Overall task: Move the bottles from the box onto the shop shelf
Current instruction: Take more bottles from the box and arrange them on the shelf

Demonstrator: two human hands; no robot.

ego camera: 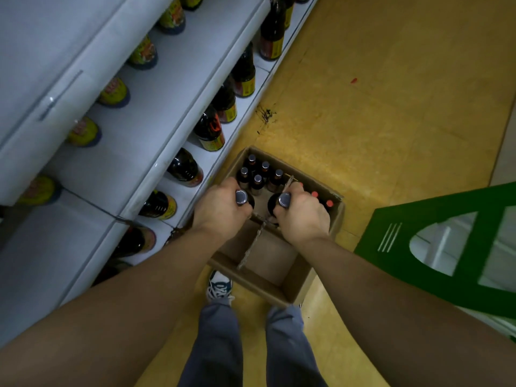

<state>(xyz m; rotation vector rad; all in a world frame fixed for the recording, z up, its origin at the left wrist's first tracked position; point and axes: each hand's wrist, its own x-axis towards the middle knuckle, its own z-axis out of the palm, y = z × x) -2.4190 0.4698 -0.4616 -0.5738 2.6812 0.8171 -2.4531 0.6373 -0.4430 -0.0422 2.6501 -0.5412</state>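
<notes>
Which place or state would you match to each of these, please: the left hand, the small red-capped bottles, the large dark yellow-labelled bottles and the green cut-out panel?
Things: 1 left hand; 2 small red-capped bottles; 3 large dark yellow-labelled bottles; 4 green cut-out panel.
States: A stand on the white metal shelf; B right of the brown cardboard box; C grips a silver-capped dark bottle; D inside the box, along its right wall.
Pairs: 1-C, 2-D, 3-A, 4-B.
</notes>
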